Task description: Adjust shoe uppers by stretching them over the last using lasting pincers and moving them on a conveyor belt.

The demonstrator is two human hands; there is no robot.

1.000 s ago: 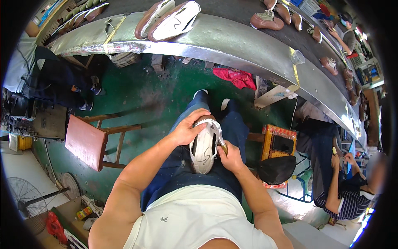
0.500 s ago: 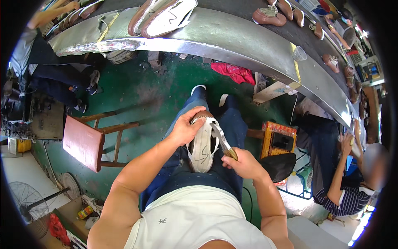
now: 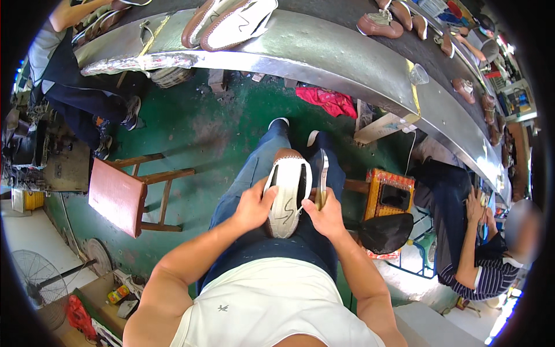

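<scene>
A shoe (image 3: pixel 287 199) with a white upper, a brown toe and a dark squiggle lies upright on my lap, toe pointing away from me. My left hand (image 3: pixel 252 207) is closed on its left side, thumb on the white edge. On the other side, my right hand (image 3: pixel 327 215) is wrapped round the handle of lasting pincers (image 3: pixel 324 168), whose metal head points away from me beside the shoe. The right thumb touches the shoe's right edge. Dark openings show along both sides of the shoe; its underside is hidden.
A metal-edged bench (image 3: pixel 324 69) runs across the front, bearing a pair of white-and-brown shoes (image 3: pixel 237 26) and several brown ones. A pink-topped stool (image 3: pixel 117 196) stands left, an orange stand with a phone (image 3: pixel 395 196) right. People work at both sides. A fan (image 3: pixel 40 283) is lower left.
The pincers have come away from the shoe's upper right edge and now point forward. My left hand has slid from the toe down to the shoe's left side; my right thumb now touches the shoe.
</scene>
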